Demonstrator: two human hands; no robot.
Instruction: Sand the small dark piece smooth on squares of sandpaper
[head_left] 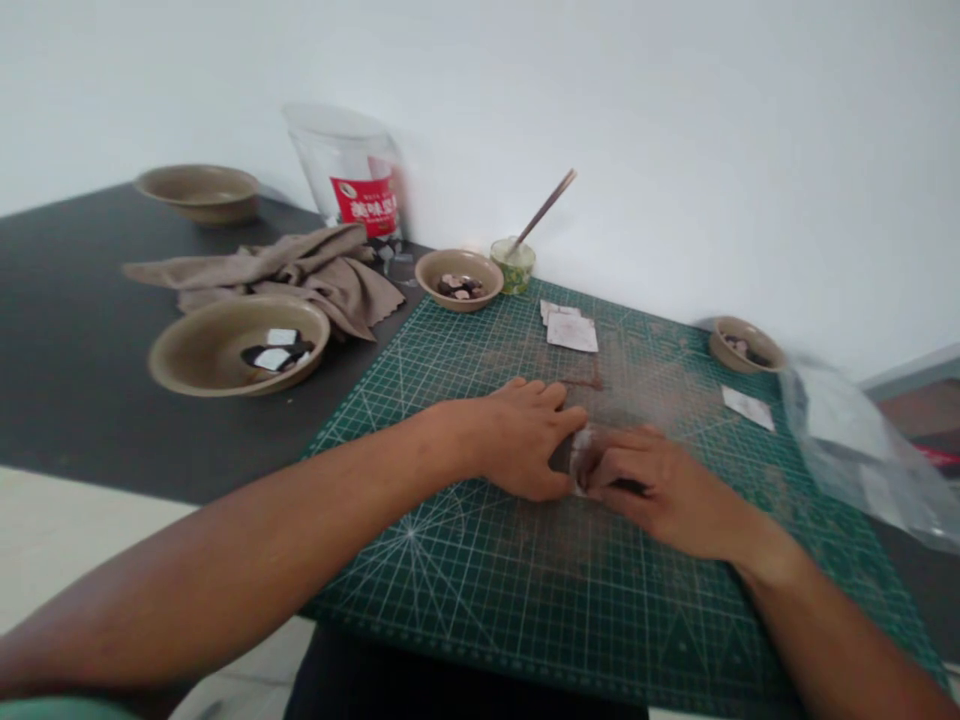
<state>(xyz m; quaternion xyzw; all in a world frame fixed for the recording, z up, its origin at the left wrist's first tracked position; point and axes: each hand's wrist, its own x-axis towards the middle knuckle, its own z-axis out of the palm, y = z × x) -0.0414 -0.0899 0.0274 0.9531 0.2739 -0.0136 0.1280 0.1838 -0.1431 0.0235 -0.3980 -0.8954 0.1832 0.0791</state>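
Observation:
My left hand (529, 440) rests on the green cutting mat (480, 600), palm down. Its thumb and forefinger brace the near and far corners of a small flat piece (562, 457), dark inside with a pale edge, mostly hidden by both hands. Just to the right, my right hand (649, 480) is closed, its bent fingers pressed together over that piece. Something whitish and brown shows at those fingertips, too blurred to name. Beyond the hands lie several pale square pieces (572, 332), and brown dust is smeared across the mat.
At the left are a bowl (180, 350) with dark and white pieces, a crumpled brown cloth (300, 265), another bowl (199, 190) and a clear jar (341, 150). A small bowl (460, 262) and a green cup (514, 268) with a stick stand behind. A plastic bag (862, 450) lies right.

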